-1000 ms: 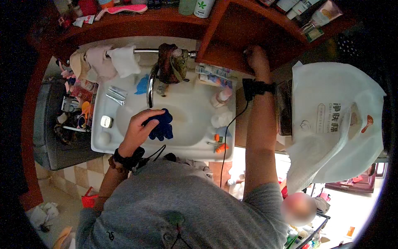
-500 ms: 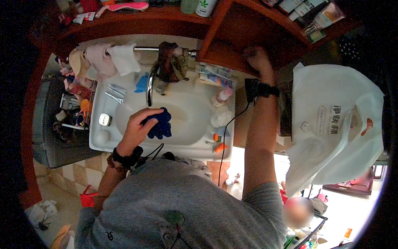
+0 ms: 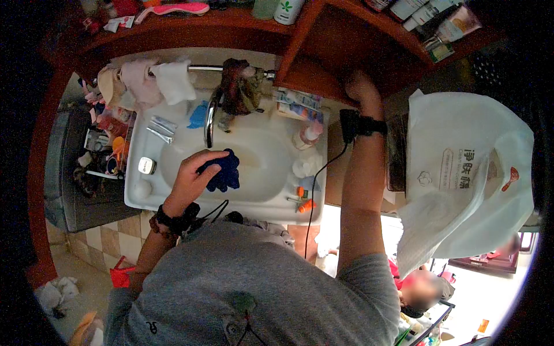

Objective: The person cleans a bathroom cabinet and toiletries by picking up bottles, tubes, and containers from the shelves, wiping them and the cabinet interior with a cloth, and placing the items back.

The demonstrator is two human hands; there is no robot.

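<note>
Here, toward the left, the person's left hand [image 3: 191, 175] pinches a bunched dark blue item [image 3: 226, 172] over the white sink [image 3: 268, 167]; probably cloth, it should handle soft, light and floppy, best held by a thick fold. Next, a white bottle [image 3: 287, 11] on the shelf above bears a green leaf emblem, and the right hand [image 3: 362, 87] is inside a wooden compartment [image 3: 352, 34], its grip impossible to tell. Farthest right, a white plastic bag [image 3: 467, 219] appears to read "净肤棉", its smaller print blurred.

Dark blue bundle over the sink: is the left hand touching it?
Touching. The head view shows the left hand gripping the dark blue bundle, with thumb and fingers closed on its edge.
</note>
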